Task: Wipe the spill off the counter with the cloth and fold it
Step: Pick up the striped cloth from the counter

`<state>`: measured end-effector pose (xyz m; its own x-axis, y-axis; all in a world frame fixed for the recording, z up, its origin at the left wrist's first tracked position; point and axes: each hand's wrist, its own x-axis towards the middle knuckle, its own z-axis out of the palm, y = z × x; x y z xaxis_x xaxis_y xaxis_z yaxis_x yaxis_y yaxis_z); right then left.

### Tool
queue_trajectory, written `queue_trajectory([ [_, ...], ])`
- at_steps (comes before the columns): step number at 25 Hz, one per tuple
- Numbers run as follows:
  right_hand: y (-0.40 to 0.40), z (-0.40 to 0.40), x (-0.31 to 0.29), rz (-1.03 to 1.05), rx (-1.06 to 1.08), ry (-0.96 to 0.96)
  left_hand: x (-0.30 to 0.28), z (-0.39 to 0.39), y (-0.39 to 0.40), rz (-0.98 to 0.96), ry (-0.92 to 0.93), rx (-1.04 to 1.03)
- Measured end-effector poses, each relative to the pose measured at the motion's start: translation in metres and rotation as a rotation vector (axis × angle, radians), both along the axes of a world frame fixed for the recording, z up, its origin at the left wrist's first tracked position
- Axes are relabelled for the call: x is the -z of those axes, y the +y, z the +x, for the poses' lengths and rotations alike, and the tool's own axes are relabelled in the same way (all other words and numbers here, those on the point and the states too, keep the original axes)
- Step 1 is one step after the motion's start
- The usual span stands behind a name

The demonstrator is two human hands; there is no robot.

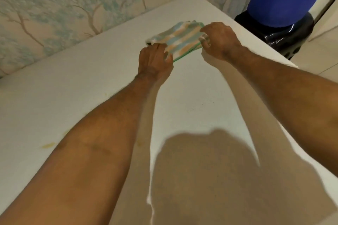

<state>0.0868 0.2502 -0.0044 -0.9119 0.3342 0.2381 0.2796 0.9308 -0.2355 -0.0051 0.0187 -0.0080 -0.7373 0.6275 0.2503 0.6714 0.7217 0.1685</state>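
A striped cloth [178, 39] in blue, orange and white with a green edge lies folded into a small rectangle on the white counter [91, 82], toward its far right corner. My left hand [154, 62] pinches the cloth's near left corner. My right hand [220, 40] grips its right edge, fingers curled over the fabric. A small yellowish stain [48, 145] sits on the counter at the left, beside my left forearm, and a fainter spot [139, 143] shows near that arm's inner side.
Wallpaper with a tree pattern [64, 9] rises behind the counter. A blue cylinder on a black base [279, 11] stands on the floor beyond the counter's right edge. My shadow covers the near part of the counter.
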Motion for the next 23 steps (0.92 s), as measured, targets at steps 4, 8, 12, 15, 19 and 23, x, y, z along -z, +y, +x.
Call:
queue_trajectory([
  [4, -0.001, -0.013, 0.011, -0.064, -0.114, -0.148, 0.013, -0.008, 0.017, -0.193, -0.038, -0.042],
  [8, -0.004, -0.029, 0.012, 0.069, -0.124, -0.201, 0.010, -0.019, 0.025, -0.173, 0.016, -0.063],
  [12, -0.012, -0.045, 0.009, 0.101, -0.042, -0.218, 0.005, -0.019, 0.026, -0.125, -0.005, -0.109],
  [15, -0.016, -0.039, -0.002, -0.002, -0.028, -0.250, -0.007, -0.021, 0.016, -0.036, 0.005, -0.087],
  [19, -0.023, -0.021, -0.042, -0.244, -0.101, -0.274, -0.048, -0.021, -0.004, 0.149, -0.136, -0.102],
  [23, -0.043, 0.017, -0.098, -0.747, -0.194, -0.333, -0.101, -0.005, -0.038, 0.353, -0.287, -0.017],
])
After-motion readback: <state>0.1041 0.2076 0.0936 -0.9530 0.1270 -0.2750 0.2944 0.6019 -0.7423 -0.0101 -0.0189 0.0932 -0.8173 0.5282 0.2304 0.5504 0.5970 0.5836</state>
